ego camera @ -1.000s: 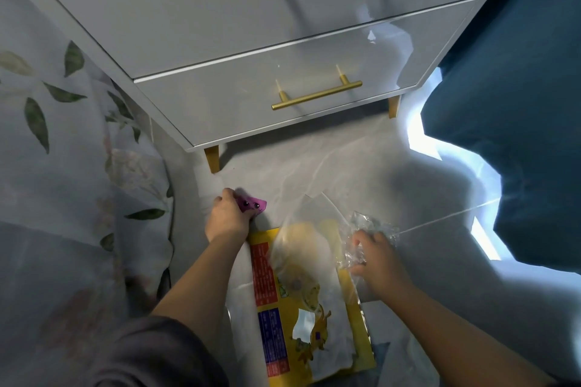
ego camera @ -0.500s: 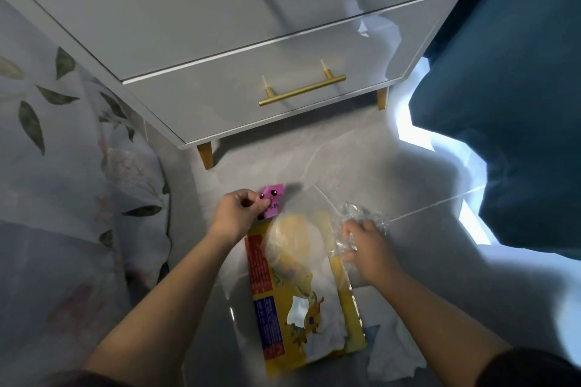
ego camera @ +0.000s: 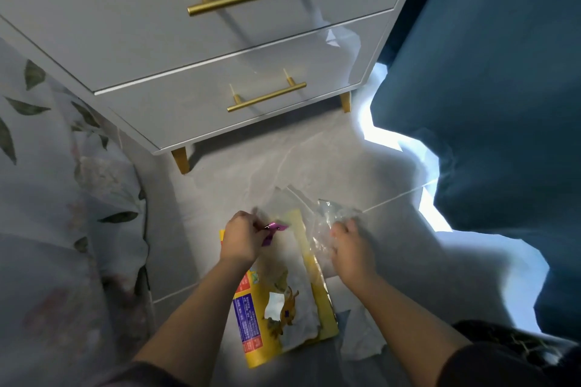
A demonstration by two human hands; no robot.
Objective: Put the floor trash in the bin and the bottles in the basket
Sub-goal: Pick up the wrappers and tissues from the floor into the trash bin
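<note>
My left hand pinches a small pink wrapper just above the floor. A large yellow snack bag with red and blue print hangs under both hands, and my left hand seems to hold its top edge too. My right hand grips crumpled clear plastic at the bag's right edge. White crumpled paper lies on the floor below the bag. No bin, basket or bottle is in view.
A white two-drawer cabinet with gold handles and gold legs stands straight ahead. A leaf-print bedcover hangs at the left. A dark blue curtain fills the right. Grey floor tiles lie between them.
My left hand lifted the pink wrapper off the floor by the cabinet leg and brought it back over the yellow bag. My right hand kept its grip on the clear plastic.
</note>
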